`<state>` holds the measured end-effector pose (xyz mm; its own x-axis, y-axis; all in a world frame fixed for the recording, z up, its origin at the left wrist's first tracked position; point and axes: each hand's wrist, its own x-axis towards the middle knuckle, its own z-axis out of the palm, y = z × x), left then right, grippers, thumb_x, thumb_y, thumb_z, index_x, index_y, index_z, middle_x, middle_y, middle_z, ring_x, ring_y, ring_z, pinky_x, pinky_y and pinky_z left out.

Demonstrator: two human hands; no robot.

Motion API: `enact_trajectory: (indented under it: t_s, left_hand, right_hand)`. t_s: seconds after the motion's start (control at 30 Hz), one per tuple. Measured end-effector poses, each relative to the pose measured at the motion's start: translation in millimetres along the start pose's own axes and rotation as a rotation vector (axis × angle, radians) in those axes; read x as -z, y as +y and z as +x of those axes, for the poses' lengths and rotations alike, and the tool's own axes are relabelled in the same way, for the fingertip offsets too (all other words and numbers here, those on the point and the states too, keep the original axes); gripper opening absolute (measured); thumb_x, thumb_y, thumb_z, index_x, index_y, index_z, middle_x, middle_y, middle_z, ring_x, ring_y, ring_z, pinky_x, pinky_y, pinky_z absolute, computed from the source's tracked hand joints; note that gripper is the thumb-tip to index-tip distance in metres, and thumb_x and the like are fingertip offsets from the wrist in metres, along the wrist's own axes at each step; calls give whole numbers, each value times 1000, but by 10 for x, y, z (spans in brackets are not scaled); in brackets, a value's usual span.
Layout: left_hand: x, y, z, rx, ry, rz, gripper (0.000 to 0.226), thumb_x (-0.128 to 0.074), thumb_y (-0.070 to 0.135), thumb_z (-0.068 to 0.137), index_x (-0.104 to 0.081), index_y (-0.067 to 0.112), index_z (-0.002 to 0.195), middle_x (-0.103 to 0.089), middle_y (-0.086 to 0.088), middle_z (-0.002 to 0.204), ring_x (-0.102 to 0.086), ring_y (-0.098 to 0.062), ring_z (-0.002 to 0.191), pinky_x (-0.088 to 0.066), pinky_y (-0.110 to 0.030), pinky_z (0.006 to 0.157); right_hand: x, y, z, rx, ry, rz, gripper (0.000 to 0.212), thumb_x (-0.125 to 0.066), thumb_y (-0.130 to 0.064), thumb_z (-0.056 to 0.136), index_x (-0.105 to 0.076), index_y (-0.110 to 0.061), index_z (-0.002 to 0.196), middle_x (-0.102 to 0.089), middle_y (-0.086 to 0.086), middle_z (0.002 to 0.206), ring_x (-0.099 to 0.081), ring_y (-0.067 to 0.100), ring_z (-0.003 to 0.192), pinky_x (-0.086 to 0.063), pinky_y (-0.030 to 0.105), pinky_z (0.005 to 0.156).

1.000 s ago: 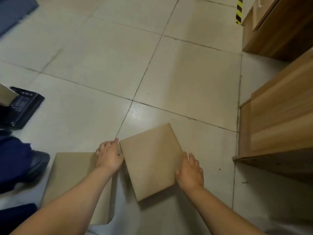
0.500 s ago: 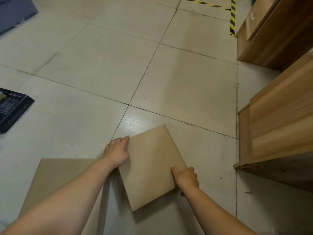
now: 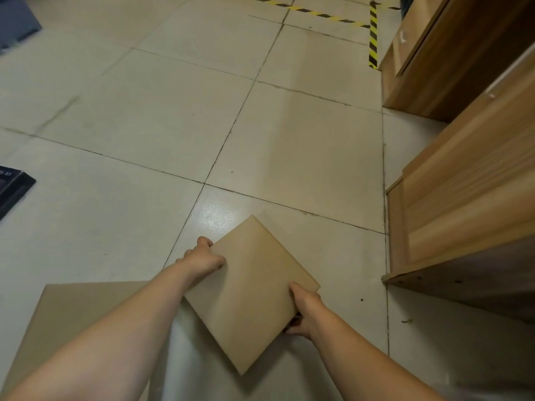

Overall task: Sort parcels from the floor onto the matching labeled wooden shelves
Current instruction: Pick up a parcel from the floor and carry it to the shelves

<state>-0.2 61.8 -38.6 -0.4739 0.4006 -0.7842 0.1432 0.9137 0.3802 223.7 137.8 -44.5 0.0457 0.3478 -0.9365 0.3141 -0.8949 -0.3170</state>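
Note:
A plain brown cardboard parcel is held above the tiled floor, turned like a diamond with its blank face toward me. My left hand grips its upper left edge, fingers curled over the rim. My right hand clasps its lower right edge, with fingers wrapped underneath. A second, larger brown parcel lies flat on the floor at the lower left, partly hidden by my left forearm. Wooden shelves stand along the right side.
A black box lies on the floor at the left edge. Yellow-black hazard tape marks the floor at the top. Another wooden cabinet stands farther back on the right. A dark blue object sits at the top left corner.
Both hands have closed on the parcel's edges and raised it off the floor. The view has tilted upward, and the shoe and dark trouser leg at the left have dropped out of sight.

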Motion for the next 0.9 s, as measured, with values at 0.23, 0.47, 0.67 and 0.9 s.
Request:
enact_trajectory:
  t_s: [0.23, 0.47, 0.67, 0.9]
  left_hand:
    - [52, 262, -361, -70, -28, -273, 48, -48, 29, 82, -38, 26, 130, -37, -7, 130, -50, -25, 95, -43, -36, 79]
    - [391, 294, -1019, -63, -76, -424, 69, -48, 41, 70, -33, 39, 136, -43, -2, 138, -49, -25, 117, -40, -45, 102]
    - [1149, 871, -2197, -53, -109, -651, 31, -36, 31, 97, -41, 36, 127, -58, 5, 117, -58, -15, 97, -46, -27, 69]
    - [2252, 1633, -3624, -227, -34, -617, 47, -38, 38, 95, -32, 33, 141, -40, 9, 144, -49, -7, 111, -42, -17, 76]
  right_hand:
    - [89, -152, -331, 105, -43, 95, 35, -50, -22, 91, -46, -12, 124, -61, 12, 99, -59, 25, 76, -48, 32, 52]
    - [299, -628, -1391, 292, -72, -34, 31, -42, -3, 92, -46, -10, 122, -57, 0, 86, -54, 13, 74, -40, 25, 54]
    - [441, -1304, -2638, 454, -99, -133, 33, -47, -8, 92, -40, -19, 122, -56, -3, 89, -54, 12, 77, -42, 26, 58]
    - [685, -1919, -4321, 491, -78, -108, 61, -44, -48, 90, -29, -19, 141, -47, 4, 135, -49, 23, 115, -39, 39, 100]
